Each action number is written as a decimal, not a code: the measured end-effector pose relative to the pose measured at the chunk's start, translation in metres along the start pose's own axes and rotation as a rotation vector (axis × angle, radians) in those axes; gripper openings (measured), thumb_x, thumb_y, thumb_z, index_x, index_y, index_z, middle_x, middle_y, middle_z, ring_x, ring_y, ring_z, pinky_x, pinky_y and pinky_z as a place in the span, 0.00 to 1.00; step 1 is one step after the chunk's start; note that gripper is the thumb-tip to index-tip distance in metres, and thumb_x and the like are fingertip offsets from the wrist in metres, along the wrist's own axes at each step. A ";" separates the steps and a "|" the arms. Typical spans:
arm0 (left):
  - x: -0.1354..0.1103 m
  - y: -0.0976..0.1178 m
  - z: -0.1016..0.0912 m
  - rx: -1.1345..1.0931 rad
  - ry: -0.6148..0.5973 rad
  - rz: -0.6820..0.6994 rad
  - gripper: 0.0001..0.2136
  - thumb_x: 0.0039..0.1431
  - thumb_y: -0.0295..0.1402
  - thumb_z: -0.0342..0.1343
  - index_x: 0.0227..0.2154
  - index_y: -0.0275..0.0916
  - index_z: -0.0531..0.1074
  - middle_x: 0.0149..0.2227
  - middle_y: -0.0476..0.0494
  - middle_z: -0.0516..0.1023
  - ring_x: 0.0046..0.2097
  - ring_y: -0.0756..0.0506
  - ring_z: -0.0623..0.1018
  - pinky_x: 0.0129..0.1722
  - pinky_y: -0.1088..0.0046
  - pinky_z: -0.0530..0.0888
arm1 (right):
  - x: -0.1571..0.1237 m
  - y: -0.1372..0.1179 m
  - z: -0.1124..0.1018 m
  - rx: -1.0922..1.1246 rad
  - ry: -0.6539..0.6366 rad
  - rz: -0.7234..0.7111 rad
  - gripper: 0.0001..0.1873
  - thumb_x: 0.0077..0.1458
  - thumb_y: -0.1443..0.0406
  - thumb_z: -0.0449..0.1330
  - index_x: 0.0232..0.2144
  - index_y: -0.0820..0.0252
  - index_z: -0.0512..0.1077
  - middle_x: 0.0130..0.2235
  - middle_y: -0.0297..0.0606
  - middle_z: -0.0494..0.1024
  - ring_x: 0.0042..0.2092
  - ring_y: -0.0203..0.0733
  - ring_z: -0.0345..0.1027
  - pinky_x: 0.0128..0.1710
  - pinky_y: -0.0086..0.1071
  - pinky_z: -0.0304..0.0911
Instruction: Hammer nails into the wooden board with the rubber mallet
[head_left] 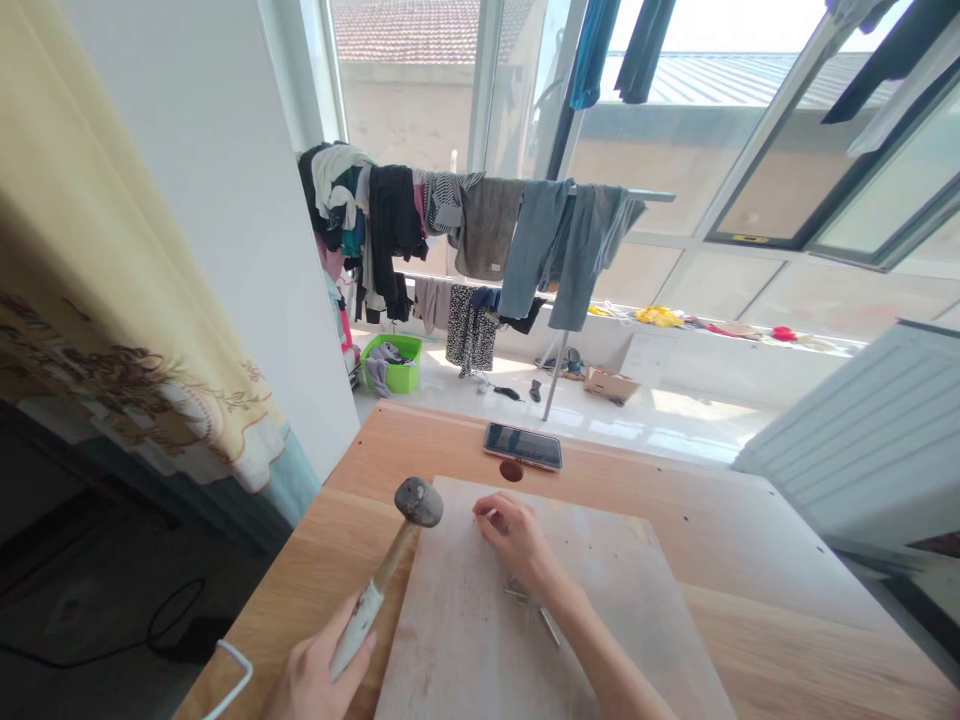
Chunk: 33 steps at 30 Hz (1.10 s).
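Left hand (319,675) clamped on rubber mallet (417,502); right hand (514,540) pinched above scuffed board (465,640).

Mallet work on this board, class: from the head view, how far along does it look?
Nothing looks finished: small metal pieces lie loose on the pale cutting board. In hand: the left hand grips a mallet by its wooden handle, and the right hand pinches over the board, whatever it holds too small to tell. Left: those loose pieces, unfastened as far as this view shows.
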<state>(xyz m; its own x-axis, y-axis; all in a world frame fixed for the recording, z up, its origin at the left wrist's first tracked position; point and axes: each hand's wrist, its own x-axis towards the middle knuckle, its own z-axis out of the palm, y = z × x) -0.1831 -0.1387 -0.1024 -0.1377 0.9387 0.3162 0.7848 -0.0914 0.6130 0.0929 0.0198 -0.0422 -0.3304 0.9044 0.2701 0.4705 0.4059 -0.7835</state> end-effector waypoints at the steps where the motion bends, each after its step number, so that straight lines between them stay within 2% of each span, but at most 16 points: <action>1: -0.001 -0.001 0.001 0.003 -0.009 -0.007 0.16 0.62 0.40 0.54 0.50 0.43 0.76 0.40 0.45 0.85 0.40 0.43 0.85 0.38 0.81 0.80 | -0.001 0.001 0.002 -0.002 0.010 0.000 0.07 0.56 0.70 0.57 0.32 0.57 0.75 0.34 0.35 0.78 0.33 0.38 0.72 0.36 0.30 0.67; 7: -0.003 -0.007 0.006 -0.017 0.005 -0.007 0.17 0.62 0.41 0.54 0.51 0.42 0.74 0.42 0.45 0.85 0.41 0.44 0.84 0.41 0.81 0.79 | -0.004 0.003 0.003 -0.022 0.033 -0.031 0.06 0.57 0.69 0.58 0.33 0.56 0.74 0.35 0.36 0.78 0.39 0.42 0.71 0.41 0.33 0.64; 11: 0.002 -0.002 0.002 -0.019 0.001 -0.016 0.17 0.62 0.41 0.54 0.51 0.43 0.75 0.41 0.46 0.85 0.40 0.44 0.85 0.42 0.81 0.79 | -0.003 -0.001 0.002 -0.030 0.032 -0.055 0.06 0.58 0.70 0.58 0.32 0.56 0.74 0.36 0.37 0.78 0.41 0.43 0.70 0.43 0.34 0.63; 21: 0.025 0.034 -0.015 -0.017 -0.088 -0.037 0.17 0.60 0.39 0.55 0.49 0.42 0.77 0.41 0.45 0.85 0.42 0.43 0.84 0.41 0.79 0.79 | -0.005 0.001 0.004 -0.046 0.023 -0.046 0.07 0.56 0.72 0.58 0.31 0.55 0.73 0.36 0.36 0.79 0.42 0.44 0.70 0.46 0.35 0.63; 28: 0.037 0.052 -0.017 -0.021 -0.105 -0.013 0.16 0.60 0.39 0.55 0.49 0.42 0.76 0.42 0.45 0.85 0.41 0.43 0.84 0.39 0.80 0.79 | -0.005 0.004 0.006 -0.052 0.047 0.016 0.15 0.51 0.73 0.60 0.41 0.55 0.71 0.36 0.35 0.79 0.45 0.45 0.71 0.49 0.38 0.63; 33: 0.049 0.071 -0.024 0.001 -0.134 0.069 0.15 0.61 0.38 0.55 0.49 0.45 0.76 0.42 0.48 0.84 0.42 0.45 0.84 0.38 0.83 0.78 | -0.004 0.004 0.005 -0.036 0.043 0.035 0.16 0.51 0.72 0.60 0.43 0.54 0.69 0.37 0.34 0.80 0.47 0.46 0.70 0.51 0.39 0.61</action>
<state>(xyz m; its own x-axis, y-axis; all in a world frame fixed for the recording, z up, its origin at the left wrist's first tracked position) -0.1485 -0.1068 -0.0259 -0.0011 0.9662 0.2578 0.7904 -0.1571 0.5921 0.0918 0.0170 -0.0490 -0.2781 0.9227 0.2669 0.5109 0.3774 -0.7724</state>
